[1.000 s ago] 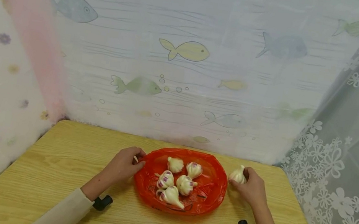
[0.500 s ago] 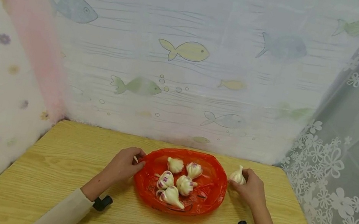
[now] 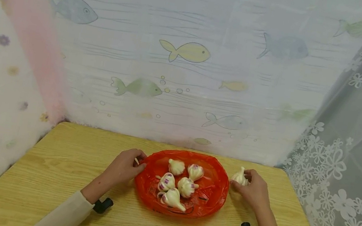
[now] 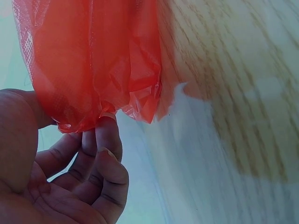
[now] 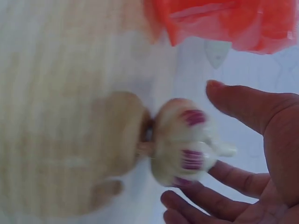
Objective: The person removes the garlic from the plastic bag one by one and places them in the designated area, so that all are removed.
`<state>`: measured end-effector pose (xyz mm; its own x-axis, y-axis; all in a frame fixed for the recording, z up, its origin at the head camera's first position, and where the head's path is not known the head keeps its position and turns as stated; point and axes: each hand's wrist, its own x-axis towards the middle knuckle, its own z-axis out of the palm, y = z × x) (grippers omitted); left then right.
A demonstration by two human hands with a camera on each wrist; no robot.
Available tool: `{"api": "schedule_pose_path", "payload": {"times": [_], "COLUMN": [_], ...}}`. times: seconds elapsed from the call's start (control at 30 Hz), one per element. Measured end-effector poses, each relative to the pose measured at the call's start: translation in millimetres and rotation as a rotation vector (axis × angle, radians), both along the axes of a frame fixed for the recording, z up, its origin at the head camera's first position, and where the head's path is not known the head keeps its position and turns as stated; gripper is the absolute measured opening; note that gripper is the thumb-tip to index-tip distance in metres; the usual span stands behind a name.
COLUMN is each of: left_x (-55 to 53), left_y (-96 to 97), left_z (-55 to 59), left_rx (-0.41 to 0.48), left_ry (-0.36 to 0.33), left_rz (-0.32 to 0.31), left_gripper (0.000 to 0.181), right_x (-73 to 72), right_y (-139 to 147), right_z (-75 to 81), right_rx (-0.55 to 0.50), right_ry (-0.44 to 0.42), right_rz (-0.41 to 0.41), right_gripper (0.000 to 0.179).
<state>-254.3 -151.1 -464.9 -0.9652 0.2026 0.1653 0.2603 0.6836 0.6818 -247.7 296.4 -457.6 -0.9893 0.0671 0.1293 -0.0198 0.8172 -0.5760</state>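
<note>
A red plastic bag point(image 3: 211, 201), spread open into a round shape, lies on the table with several garlic bulbs point(image 3: 186, 187) in it. At its left rim my left hand point(image 3: 125, 168) pinches the thin plastic between thumb and fingers, as the left wrist view shows on the red bag point(image 4: 70, 70). Right of the bag a single white garlic bulb point(image 3: 239, 177) with purple streaks stands on the table. My right hand point(image 3: 255, 190) is around it; in the right wrist view the thumb is apart from the garlic bulb point(image 5: 182, 144), while fingertips lie close against its other side.
The wooden table point(image 3: 83, 153) ends at a back curtain point(image 3: 182, 101) with fish drawings. A lace curtain point(image 3: 342, 184) hangs along the right side. Black camera mounts point(image 3: 103, 205) sit at both wrists.
Beside my right hand, the garlic bulb stands slightly more upright, its stem tip a little further left. My left hand and the red bag have kept their place.
</note>
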Motion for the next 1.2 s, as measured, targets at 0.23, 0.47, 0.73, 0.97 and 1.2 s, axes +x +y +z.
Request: {"api": "schedule_pose_path", "payload": {"times": [0.23, 0.47, 0.73, 0.97, 1.2], "left_x": [0.5, 0.3, 0.4, 0.7, 0.4], "left_y": [-1.0, -1.2, -1.9, -1.2, -1.0], "left_z": [1.2, 2.3, 1.8, 1.6, 1.1], "left_rx": [0.006, 0.006, 0.006, 0.004, 0.004], "left_ry": [0.005, 0.001, 0.004, -0.003, -0.007], "left_rz": [-0.012, -0.015, -0.013, -0.014, -0.014], "left_gripper": [0.015, 0.015, 0.014, 0.015, 0.015], "right_x": [4.7, 11.3, 20.9, 29.8, 37.9], "right_y": [-2.0, -8.8, -19.3, -29.1, -40.5], "right_z": [18.0, 28.5, 42.1, 54.2, 63.1], "right_rx": [0.027, 0.063, 0.063, 0.053, 0.043], "right_ry": [-0.009, 0.044, 0.096, 0.13, 0.168], "right_rz": [0.006, 0.007, 0.038, 0.051, 0.061], "right_gripper": [0.07, 0.068, 0.067, 0.065, 0.062]}}
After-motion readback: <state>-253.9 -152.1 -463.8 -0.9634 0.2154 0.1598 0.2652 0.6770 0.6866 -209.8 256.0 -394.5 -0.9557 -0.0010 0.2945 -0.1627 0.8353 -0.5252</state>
